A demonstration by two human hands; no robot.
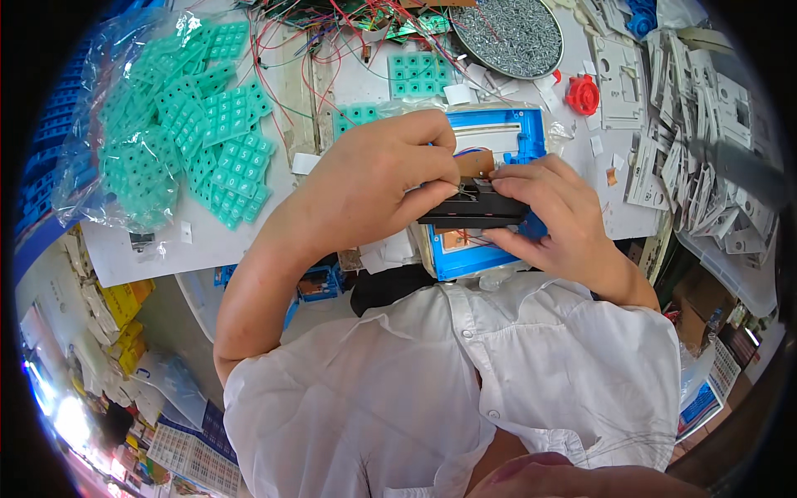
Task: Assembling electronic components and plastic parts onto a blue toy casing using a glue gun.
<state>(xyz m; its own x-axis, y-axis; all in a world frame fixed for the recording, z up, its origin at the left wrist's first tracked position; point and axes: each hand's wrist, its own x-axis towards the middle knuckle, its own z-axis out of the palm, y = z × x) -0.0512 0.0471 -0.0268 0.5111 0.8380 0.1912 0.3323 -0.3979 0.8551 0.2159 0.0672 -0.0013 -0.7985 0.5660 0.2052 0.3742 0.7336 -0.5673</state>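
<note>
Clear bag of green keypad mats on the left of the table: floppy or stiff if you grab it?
Likely floppy: the clear plastic bag is crinkled and slumped, with no frame. The green keypad mats look like thin, rubbery sheets lying loose, some spilled from the bag's mouth, so more would probably slide out if it is lifted there. Probably light for its bulk.

Both hands, left hand and right hand, pinch a small black box. Under them lies a blue frame. Green button pads sit far left on the white surface.
</note>
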